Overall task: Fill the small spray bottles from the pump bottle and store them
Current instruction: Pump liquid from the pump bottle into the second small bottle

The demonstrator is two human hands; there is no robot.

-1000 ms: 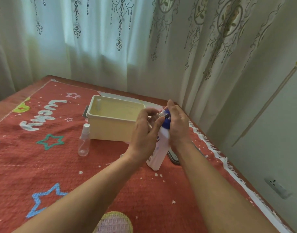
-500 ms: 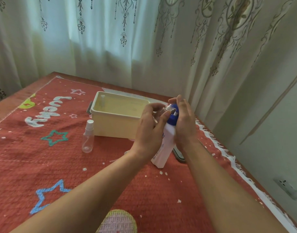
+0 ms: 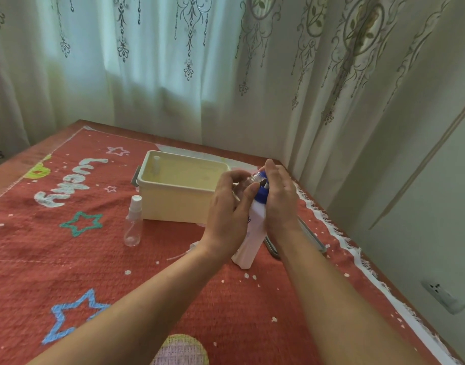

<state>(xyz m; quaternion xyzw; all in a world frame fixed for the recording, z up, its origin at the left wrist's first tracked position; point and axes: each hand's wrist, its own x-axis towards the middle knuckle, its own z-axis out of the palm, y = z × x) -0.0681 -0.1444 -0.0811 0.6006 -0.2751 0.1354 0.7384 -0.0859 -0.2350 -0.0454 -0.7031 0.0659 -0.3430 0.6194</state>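
A white pump bottle (image 3: pixel 251 241) with a blue pump head (image 3: pixel 261 192) stands on the red cloth. My right hand (image 3: pixel 280 201) lies over the blue head, palm against it. My left hand (image 3: pixel 230 209) grips a small clear spray bottle (image 3: pixel 248 181), uncapped and tilted, its mouth at the pump's nozzle. A second small clear spray bottle (image 3: pixel 133 222) with a white cap stands upright to the left. Another one (image 3: pixel 155 164) stands inside the cream box (image 3: pixel 173 204), in its far left corner.
The table carries a red cloth (image 3: pixel 68 259) with stars and letters. A loose spray cap with its tube (image 3: pixel 191 247) lies by my left wrist. A flat grey lid (image 3: pixel 307 238) lies behind my right arm. Curtains and a wall close the far and right sides.
Both hands stay at the pump head; the small bottle remains at the nozzle. The view has shifted slightly.
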